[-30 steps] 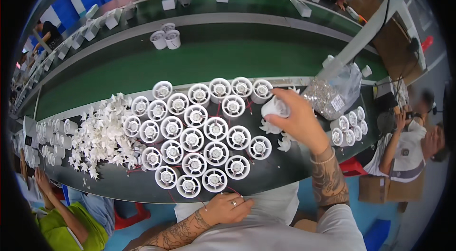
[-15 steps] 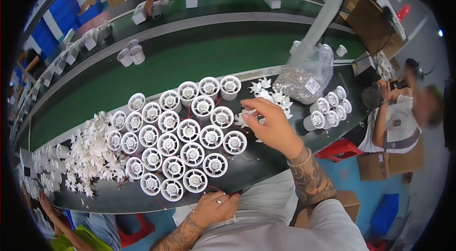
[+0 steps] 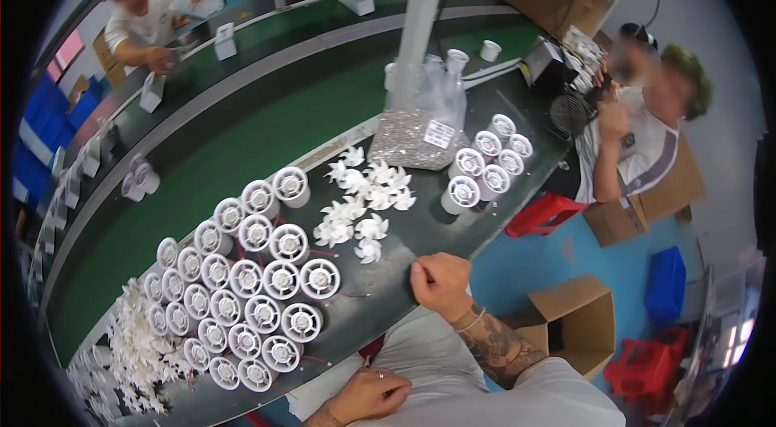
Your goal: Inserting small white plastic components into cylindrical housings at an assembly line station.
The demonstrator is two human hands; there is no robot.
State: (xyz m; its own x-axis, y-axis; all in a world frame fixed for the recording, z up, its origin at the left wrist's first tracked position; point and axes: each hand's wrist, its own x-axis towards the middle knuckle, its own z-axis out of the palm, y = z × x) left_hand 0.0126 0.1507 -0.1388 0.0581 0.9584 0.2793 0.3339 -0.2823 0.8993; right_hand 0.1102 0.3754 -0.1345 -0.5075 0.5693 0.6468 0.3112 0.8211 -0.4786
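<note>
My right hand is closed in a fist at the near edge of the dark table, its palm hidden. Low over my lap rests my left hand, a ring on one finger and its fingers curled; what they may hold is hidden. White round fan housings with spoked tops and red wires stand upright in rows left of my right hand. Beyond that hand lies a loose group of white fan blades. A larger heap of white fan blades lies at the far left.
A clear bag of small metal parts stands behind the blades. More white housings stand to its right. A green conveyor curves behind the table. Co-workers sit at right and stand across. An open carton and red stools are on the floor.
The view has swung to the right. My right hand has left the white fan blades, come back to the near table edge and closed. My left hand stays low near my lap.
</note>
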